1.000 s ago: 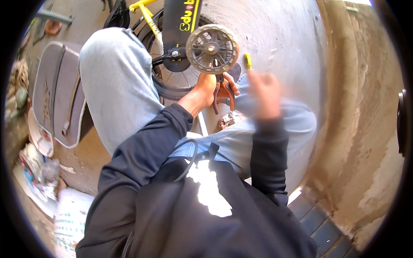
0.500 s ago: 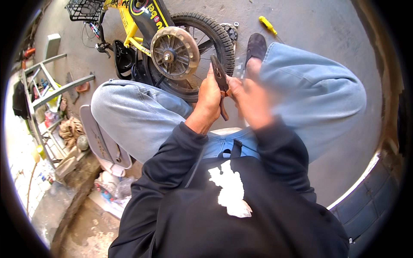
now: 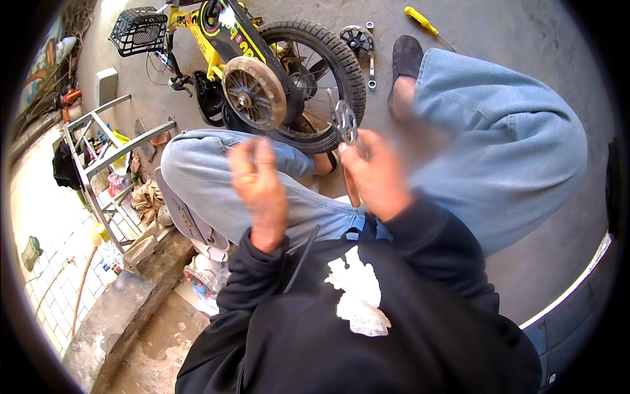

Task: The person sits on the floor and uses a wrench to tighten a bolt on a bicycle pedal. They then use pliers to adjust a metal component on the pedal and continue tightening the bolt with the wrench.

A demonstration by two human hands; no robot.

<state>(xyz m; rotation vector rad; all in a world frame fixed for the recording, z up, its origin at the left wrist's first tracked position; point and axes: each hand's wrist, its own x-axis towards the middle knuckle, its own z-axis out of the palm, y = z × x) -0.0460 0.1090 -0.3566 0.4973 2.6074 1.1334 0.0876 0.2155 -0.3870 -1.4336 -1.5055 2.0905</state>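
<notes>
My right hand (image 3: 377, 174) is wrapped round a pair of pliers (image 3: 352, 187) with orange-brown handles. Their grey metal head (image 3: 344, 123) points away from me, toward the bike tyre. My left hand (image 3: 258, 187) is raised apart from them above my left thigh, blurred, its fingers spread with nothing seen in them. Just beyond my hands lies a small yellow and black bicycle (image 3: 205, 46) on its side. Its pale-rimmed training wheel (image 3: 254, 93) faces up, beside the black rear tyre (image 3: 351, 79).
A loose small wheel (image 3: 356, 43) and a double-ended wrench (image 3: 372, 59) lie past the tyre. A yellow-handled screwdriver (image 3: 421, 20) lies farther right. At left stand a metal frame (image 3: 108, 154) with clutter about it and a concrete ledge (image 3: 131, 302). A black basket (image 3: 139, 31) is on the bike's front.
My left hand has come away from the pliers and moved left. The pliers stay in my right hand, turned so their head shows differently. The view has shifted slightly.
</notes>
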